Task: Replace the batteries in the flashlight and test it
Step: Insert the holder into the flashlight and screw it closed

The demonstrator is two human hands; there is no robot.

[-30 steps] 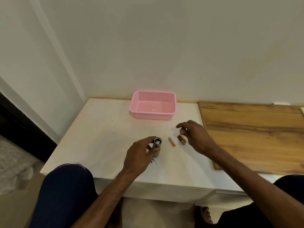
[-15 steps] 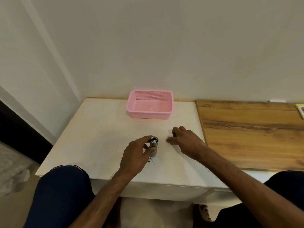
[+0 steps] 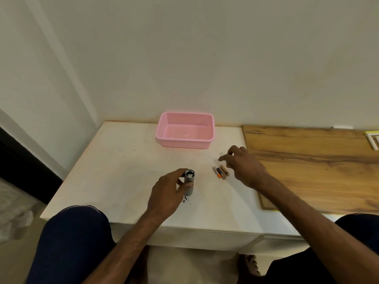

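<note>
From the head camera, the left hand curls round a short metal flashlight, a grey cylinder standing upright on the smooth white table with its open round end facing up. Just to its right three slim batteries lie side by side. The right hand hovers over them with bent fingers; whether it pinches anything I cannot tell. Behind stands a pink perforated plastic basket, with a grained wooden board to the right.
</note>
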